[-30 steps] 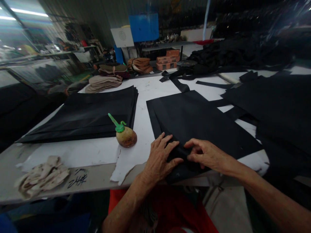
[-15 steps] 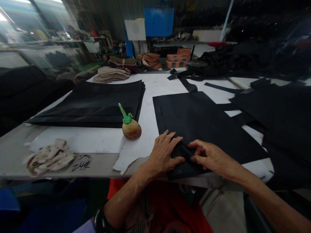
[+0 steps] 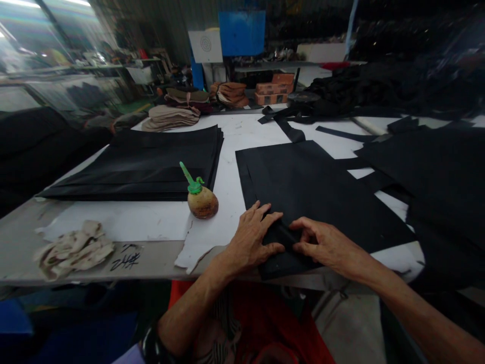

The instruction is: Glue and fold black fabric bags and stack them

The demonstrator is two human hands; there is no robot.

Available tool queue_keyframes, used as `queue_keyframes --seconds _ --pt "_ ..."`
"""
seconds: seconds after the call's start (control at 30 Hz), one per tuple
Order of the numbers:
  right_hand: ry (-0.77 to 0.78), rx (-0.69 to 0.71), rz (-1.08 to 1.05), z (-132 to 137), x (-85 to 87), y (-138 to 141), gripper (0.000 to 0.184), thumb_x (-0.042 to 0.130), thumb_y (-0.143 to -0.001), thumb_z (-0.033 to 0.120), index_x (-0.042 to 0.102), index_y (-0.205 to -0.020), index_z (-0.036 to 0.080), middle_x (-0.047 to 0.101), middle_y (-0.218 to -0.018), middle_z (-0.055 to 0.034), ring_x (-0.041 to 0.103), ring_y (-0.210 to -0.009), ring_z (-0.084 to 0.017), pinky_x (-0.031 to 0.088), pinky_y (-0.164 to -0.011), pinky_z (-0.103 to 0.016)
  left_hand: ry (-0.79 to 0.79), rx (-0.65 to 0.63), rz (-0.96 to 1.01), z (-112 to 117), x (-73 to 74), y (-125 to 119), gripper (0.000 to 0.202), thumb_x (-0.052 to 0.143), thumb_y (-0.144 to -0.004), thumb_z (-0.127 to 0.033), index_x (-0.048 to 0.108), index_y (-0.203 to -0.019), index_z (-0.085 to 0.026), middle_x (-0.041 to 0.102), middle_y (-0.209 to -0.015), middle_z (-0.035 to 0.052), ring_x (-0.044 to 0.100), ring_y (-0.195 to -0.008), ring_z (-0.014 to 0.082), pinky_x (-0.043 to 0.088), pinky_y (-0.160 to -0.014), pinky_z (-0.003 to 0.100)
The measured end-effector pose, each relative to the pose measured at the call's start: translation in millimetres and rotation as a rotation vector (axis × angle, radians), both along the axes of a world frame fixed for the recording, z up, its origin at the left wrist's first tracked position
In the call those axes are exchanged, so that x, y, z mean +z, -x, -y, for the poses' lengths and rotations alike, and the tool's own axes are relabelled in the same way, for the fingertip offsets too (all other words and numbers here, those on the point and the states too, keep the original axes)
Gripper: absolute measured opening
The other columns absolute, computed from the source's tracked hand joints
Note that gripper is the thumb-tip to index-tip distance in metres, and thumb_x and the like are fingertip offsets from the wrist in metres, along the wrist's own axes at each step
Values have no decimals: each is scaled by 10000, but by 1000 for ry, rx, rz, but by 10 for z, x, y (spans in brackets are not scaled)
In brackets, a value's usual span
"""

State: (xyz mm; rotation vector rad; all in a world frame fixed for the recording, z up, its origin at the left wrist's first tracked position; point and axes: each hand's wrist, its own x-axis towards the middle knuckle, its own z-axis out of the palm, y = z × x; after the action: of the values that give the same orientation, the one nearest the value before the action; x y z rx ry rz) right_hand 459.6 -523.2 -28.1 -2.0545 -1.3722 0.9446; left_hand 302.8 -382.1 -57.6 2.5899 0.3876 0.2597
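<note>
A black sheet of fabric or leather [image 3: 314, 187] lies on the table in front of me, its near edge raised in a fold between my hands. My left hand [image 3: 253, 235] rests on the near left part of it, fingers spread and flat. The fold is pinched between the thumb and fingers of my right hand [image 3: 322, 242]. Just left of the sheet stands a squat, stained bottle [image 3: 203, 202] with a green nozzle. Farther left is a neat stack of black sheets [image 3: 151, 156].
A crumpled pale cloth [image 3: 76, 248] lies at the near left table edge. More black pieces [image 3: 447, 177] overlap at the right, with black strips [image 3: 290, 129] behind. Folded beige cloths [image 3: 172, 119] and orange-brown boxes [image 3: 272, 91] stand along the back.
The whole view has shifted slightly, so things sit a little more to the left. Both hands keep nearly the same place and pose on the black sheet.
</note>
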Motion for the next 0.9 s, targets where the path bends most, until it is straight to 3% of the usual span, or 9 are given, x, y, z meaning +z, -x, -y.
queue_keyframes --seconds 0.47,0.63,0.73,0.9 --pt "5 60 157 -2 68 -7 350 567 -760 237 549 -1107 197 618 -768 4 569 -707 -155 387 -615 -265 -14 -31 13 -41 -13 13 652 588 -781 -558 428 -1326 -237 346 -1424 126 188 -1364 337 229 -1080 540" --pt "-250 67 178 121 38 -98 236 469 -839 178 582 -1044 208 608 -894 -30 569 -778 -148 439 -683 -276 -12 -36 24 -46 -25 16 664 584 -776 -573 416 -1334 -254 344 -1426 114 189 -1364 331 231 -1082 535" --pt "-431 201 281 235 -39 -54 315 363 -872 84 585 -1052 216 596 -1014 -53 538 -932 -160 428 -813 -312 -11 -35 23 -41 -20 19 677 572 -768 -600 426 -1328 -248 350 -1422 119 197 -1361 335 236 -1079 536" --pt "-452 374 477 343 -170 82 342 372 -885 73 612 -1049 253 602 -988 -42 515 -859 -178 409 -778 -354 -2 -28 26 -48 -23 3 677 606 -756 -577 437 -1316 -237 350 -1423 122 200 -1361 335 243 -1079 539"
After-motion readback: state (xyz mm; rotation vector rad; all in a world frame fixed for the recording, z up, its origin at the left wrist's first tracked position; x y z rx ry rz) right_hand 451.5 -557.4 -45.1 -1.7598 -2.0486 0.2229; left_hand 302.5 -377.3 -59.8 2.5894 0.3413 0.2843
